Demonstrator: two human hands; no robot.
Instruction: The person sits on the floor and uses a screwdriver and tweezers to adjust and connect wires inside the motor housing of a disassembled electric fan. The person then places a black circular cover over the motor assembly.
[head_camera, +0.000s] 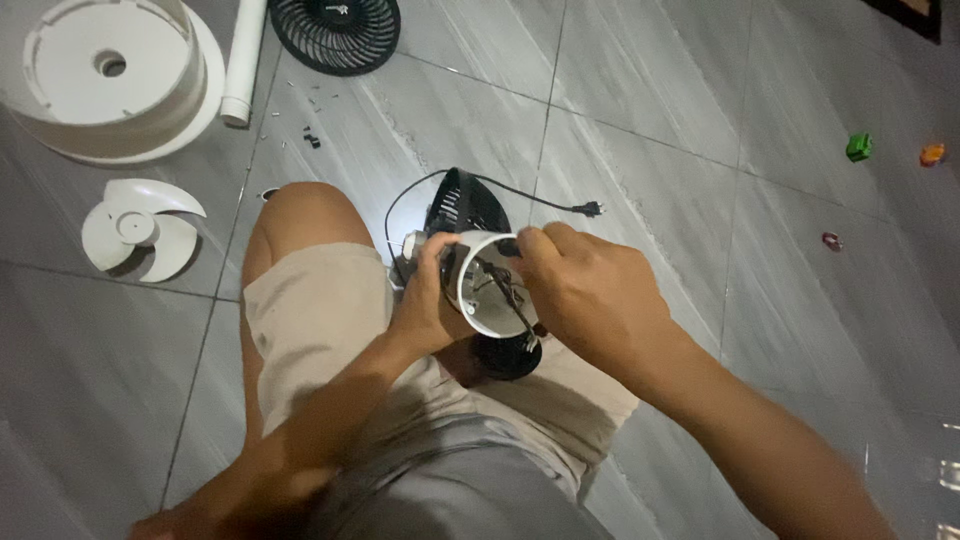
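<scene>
1. Left hand (425, 300) grips the white motor housing (490, 285) by its left wall, held over the lap, open end up.
2. Right hand (580, 280) pinches the far rim, fingers closed.
3. Step, likely: working on the wires (505, 290) inside.
4. Next move needs a steady housing and a fine grip.
5. Blade (140, 228), base (110, 75), grille (335, 30) far left.

Short light tan shorts (310, 320) are worn, and they end above the knee. The cloth is plain and a little wrinkled. A grey top (450, 490) is seen at the bottom, soft and plain, with no marks on it. Both arms are bare, with no sleeves seen. No watch, ring or band is seen on the left hand (425, 300) or the right hand (585, 285). The legs are bare below the shorts.
</scene>
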